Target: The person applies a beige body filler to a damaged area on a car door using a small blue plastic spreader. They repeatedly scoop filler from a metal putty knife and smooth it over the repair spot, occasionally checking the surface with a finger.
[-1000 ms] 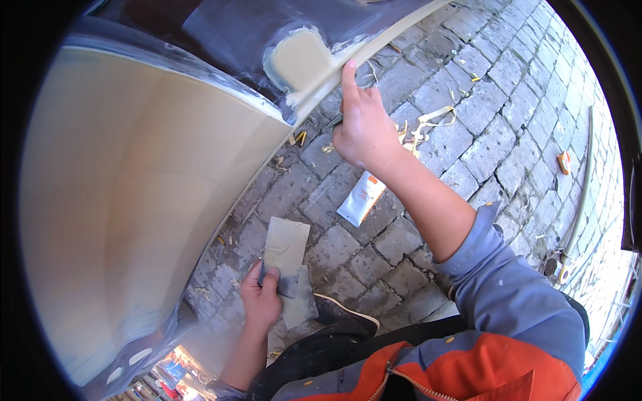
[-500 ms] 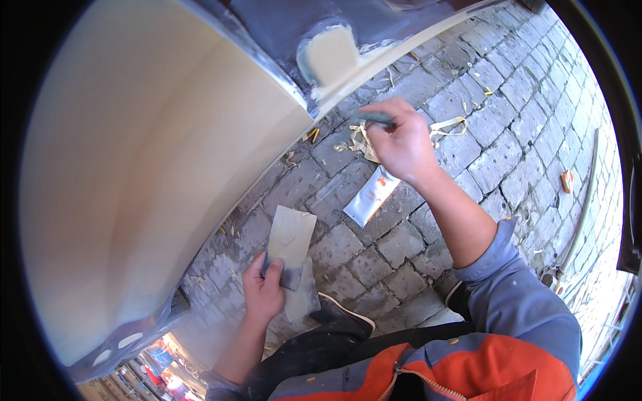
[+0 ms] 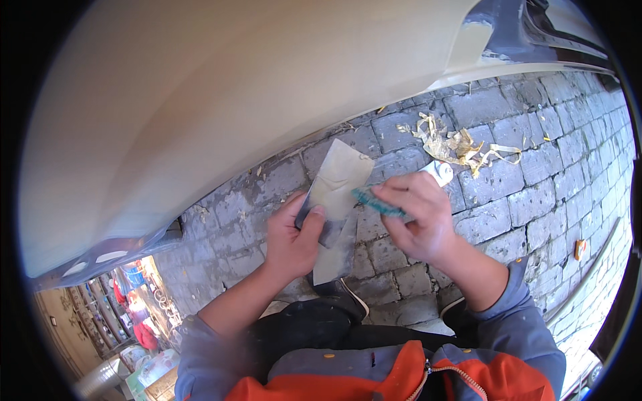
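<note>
My left hand (image 3: 293,244) grips flat, putty-smeared plates (image 3: 338,174), pale and grey, with my thumb on top. My right hand (image 3: 421,220) holds a teal spreader (image 3: 374,200) beside their right edge. A white tube (image 3: 439,174) lies on the paving, partly behind my right hand. Above both hands spans a large beige body panel (image 3: 221,87), with a pale filler patch (image 3: 468,47) on its dark section at upper right.
Grey block paving (image 3: 535,160) runs below the panel. Crumpled tape scraps (image 3: 455,146) lie beyond the tube, a small orange item (image 3: 580,249) to the right. Assorted clutter (image 3: 137,301) stands at lower left. My shoes show below the plates.
My right hand has come away from the panel edge down beside the plates, the teal spreader now in view. My left hand has risen slightly. The view has swung, showing more clutter at left.
</note>
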Tool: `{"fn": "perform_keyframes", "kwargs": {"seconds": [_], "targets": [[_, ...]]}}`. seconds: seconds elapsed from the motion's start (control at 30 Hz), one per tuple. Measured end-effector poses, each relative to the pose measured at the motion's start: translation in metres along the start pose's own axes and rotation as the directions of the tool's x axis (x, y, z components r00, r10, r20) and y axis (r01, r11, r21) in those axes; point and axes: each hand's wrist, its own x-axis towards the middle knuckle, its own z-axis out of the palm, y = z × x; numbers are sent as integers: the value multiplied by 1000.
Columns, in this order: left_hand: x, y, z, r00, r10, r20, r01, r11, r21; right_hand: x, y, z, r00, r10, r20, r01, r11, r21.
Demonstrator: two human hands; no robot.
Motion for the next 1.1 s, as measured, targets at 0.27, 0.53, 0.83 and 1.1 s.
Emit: {"fn": "perform_keyframes", "kwargs": {"seconds": [0.27,0.53,0.83,1.1], "targets": [[0,4,-7,993,84,81,-95,985,146,2,-9,11,985,-163,50,168,974,-152],[5,13,-1,981,165,97,-187,934,304,0,-6,12,990,-2,139,3,1000,-7],[1,-12,-1,994,-114,0,112,978,175,58,54,-51,352,922,-160,-315,278,907],[1,-13,5,970,-221,101,211,973,99,93,63,-57,278,951,-135,-266,211,940]]}}
